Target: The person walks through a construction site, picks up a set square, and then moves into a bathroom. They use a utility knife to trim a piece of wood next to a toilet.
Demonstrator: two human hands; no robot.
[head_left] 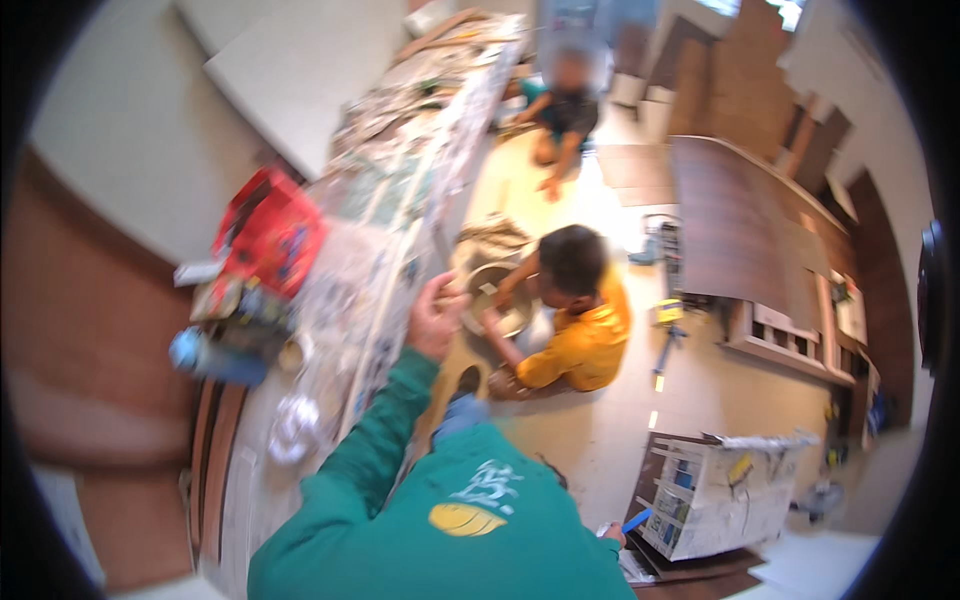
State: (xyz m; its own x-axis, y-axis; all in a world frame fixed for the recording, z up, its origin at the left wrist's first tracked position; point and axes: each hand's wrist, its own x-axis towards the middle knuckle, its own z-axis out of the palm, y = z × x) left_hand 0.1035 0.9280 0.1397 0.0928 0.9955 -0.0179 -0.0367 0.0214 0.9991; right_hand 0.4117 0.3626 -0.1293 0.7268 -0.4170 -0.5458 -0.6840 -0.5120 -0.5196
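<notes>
"What's the left hand [437, 318] doing?"

"It's hanging in the air beside the bench [330, 255], fingers loosely bending. Through the blur, it's showing no thing in its grasp."

"And the right hand [613, 536]?"

"It's sitting low, partly hiding behind the wearer's body. A blue strip [637, 521] is showing just beside it, near the box [735, 500]; I can't tell whether the hand is gripping it."

"Where's the bucket [471, 300]?"

"Just right of the left hand. A person in yellow [590, 345] is crouching over it, reaching in."

"What could be going wrong?"

"With the shoe [469, 380] standing so near, a careless step could be tipping the bucket or bumping that person. A sweeping sleeve [385, 405] could be dragging clutter off the bench, and a swinging right hand could be knocking the strip against the box."
</notes>
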